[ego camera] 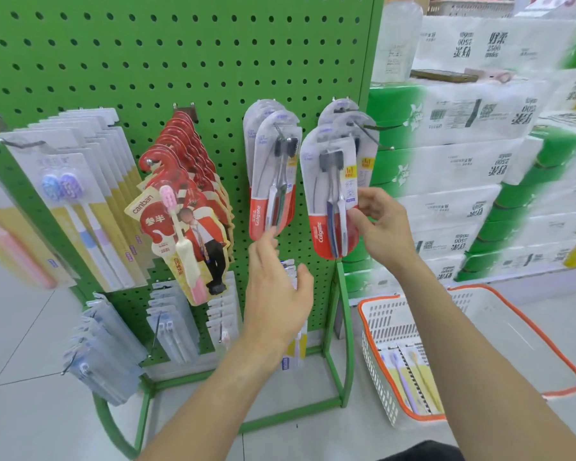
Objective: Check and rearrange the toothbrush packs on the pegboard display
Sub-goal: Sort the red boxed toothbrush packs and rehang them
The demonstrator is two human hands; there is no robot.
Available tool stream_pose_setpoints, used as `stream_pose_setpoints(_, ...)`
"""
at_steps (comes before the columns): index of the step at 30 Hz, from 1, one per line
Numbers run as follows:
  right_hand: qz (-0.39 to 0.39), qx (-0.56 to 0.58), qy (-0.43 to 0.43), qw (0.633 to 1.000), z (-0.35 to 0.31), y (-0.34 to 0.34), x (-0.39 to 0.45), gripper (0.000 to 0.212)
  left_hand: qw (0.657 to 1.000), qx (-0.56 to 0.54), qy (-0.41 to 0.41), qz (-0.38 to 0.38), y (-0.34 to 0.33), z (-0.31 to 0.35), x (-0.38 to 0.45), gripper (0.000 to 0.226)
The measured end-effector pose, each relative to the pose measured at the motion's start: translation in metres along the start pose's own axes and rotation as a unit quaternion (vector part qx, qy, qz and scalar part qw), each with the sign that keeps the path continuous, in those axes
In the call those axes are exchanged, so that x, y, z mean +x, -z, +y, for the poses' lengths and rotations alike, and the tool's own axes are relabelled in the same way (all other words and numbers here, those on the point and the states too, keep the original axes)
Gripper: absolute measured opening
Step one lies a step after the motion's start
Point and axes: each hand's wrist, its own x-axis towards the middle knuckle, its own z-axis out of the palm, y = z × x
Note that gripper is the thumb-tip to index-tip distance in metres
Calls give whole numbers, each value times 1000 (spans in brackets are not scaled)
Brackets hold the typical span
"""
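Observation:
A green pegboard [180,54] carries hanging toothbrush packs. My right hand [378,224] pinches the right edge of a red-bottomed Colgate twin pack [330,194] in front of the right-hand hook's stack [350,121]. My left hand [276,287] is open, its fingertips touching the bottom of the neighbouring Colgate stack [270,181]. Further left hang red canban packs [187,194] and yellow-and-white twin packs [80,194]. Grey packs [107,344] hang on the lower hooks.
An orange-rimmed white basket [479,344] stands on the floor at the right with a few toothbrush packs inside. Stacked white-and-green tissue bales [463,161] fill the right side behind it. The pegboard's green frame foot [336,361] stands on the tiled floor.

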Motion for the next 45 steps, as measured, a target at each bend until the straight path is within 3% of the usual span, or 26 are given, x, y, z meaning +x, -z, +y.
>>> stream_pose_setpoints(6,-158,67,-79,982,19,11,-46,23,989,-118,30,-84,-4,-7,-10,66)
stream_pose_setpoints(10,-264,80,-152,949,31,4,-82,20,969,-213,86,-89,2,-21,-19,23)
stream_pose_setpoints(13,-336,63,-207,916,34,-6,-100,23,960,-215,118,-135,14,-43,-28,10)
stream_pose_setpoints(18,-265,125,-262,919,28,-33,-106,46,892,-218,192,-347,39,-90,-44,35)
stream_pose_setpoints(21,-278,77,-222,932,31,-58,-112,27,859,-219,196,-418,51,-109,-50,31)
stream_pose_setpoints(23,-286,15,-176,942,42,-80,-130,15,849,-232,220,-420,55,-119,-56,22)
stream_pose_setpoints(25,-276,-16,-164,947,53,-98,-150,14,847,-242,254,-400,57,-126,-63,28)
stream_pose_setpoints(28,-252,-10,-184,950,61,-107,-157,11,833,-262,306,-380,56,-128,-67,35)
stream_pose_setpoints(30,-241,13,-211,947,61,-106,-151,7,813,-297,350,-358,54,-126,-66,24)
stream_pose_setpoints(31,-238,34,-227,944,59,-105,-147,8,813,-301,360,-345,53,-125,-65,19)
stream_pose_setpoints(34,-223,45,-231,946,55,-105,-144,49,849,-258,338,-313,50,-127,-66,26)
stream_pose_setpoints(35,-225,42,-225,947,55,-105,-144,54,862,-247,318,-308,50,-128,-68,27)
stream_pose_setpoints(40,-294,11,-222,930,61,-98,-142,32,905,-173,244,-304,43,-136,-72,27)
stream_pose_setpoints(45,-363,-142,-123,912,58,-93,-148,25,928,-103,170,-316,42,-136,-80,39)
